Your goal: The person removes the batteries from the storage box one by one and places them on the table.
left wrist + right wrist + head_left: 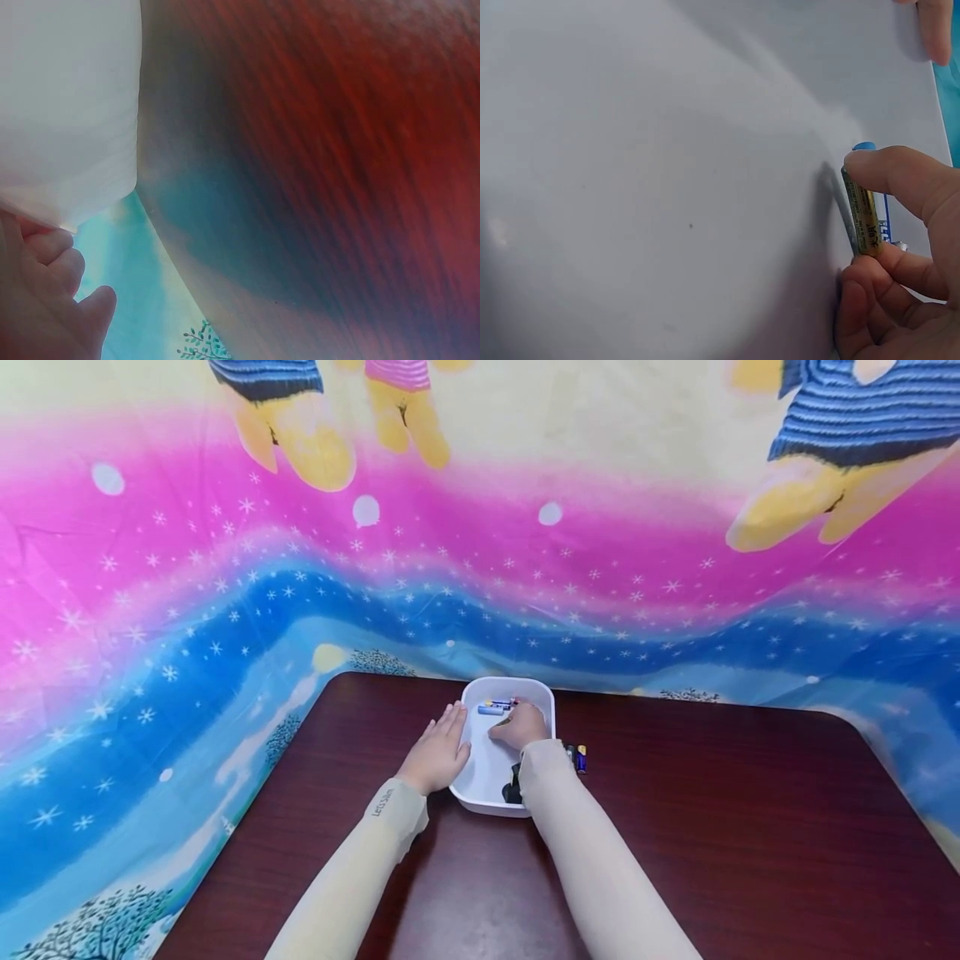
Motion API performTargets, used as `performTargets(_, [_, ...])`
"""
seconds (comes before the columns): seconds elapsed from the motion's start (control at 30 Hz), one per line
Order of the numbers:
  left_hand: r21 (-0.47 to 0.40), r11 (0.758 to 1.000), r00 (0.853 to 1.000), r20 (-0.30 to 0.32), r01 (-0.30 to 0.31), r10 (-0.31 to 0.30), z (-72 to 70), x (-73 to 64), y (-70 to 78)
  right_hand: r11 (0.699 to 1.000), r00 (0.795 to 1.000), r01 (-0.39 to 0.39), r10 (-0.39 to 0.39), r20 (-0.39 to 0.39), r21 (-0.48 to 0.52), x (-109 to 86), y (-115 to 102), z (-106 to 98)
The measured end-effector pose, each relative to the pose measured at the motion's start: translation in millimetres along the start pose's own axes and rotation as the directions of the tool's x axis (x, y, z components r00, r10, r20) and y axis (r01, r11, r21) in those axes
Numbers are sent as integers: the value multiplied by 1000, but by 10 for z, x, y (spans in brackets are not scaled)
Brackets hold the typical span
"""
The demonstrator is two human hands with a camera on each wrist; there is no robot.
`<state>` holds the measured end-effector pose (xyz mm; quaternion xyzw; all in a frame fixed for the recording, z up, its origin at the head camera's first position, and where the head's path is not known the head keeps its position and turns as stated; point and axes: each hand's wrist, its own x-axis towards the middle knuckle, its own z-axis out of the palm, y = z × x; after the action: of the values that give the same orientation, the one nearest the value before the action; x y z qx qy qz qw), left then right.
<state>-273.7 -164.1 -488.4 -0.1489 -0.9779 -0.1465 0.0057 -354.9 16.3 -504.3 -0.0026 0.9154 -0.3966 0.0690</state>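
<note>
Battery (865, 217), gold, pinched end to end in right hand (522, 727), thumb at one tip and fingertips at the other, an arrangement apparently leaving the barrel clear of the palm. Held inside white tray (487, 777), towards its far end, near other batteries (491, 710) lying on the floor there; contact with floor or neighbours impossible to tell. Left hand (435, 756) laid along the tray's left wall, fingers nearly straight and only slightly apart, probably to steady it against nudges from within. Black object (512, 788) in the near right part of tray, partly hidden by right sleeve (570, 814); identity unclear. More batteries (581, 760) on dark table (750, 810), just outside the right wall, perhaps placed there for a short reach into the tray.
</note>
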Motion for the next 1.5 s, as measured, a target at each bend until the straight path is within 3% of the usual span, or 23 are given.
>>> performTargets(0.2, [-3,1000,1000,2,-4,4,-13,-6,17,998,999,-40,39,22,38,-16,-4,-26])
performTargets(0.4, [10,1000,1000,14,4,-4,3,-6,14,999,1000,-19,18,23,39,-16,13,-60])
performTargets(0.87, [17,1000,1000,13,-5,5,12,7,14,987,1000,-5,0,29,160,-116,-89,-182])
performTargets(1.5, [0,1000,1000,10,2,-2,-5,-13,20,979,998,43,-52,40,202,-263,-179,-301])
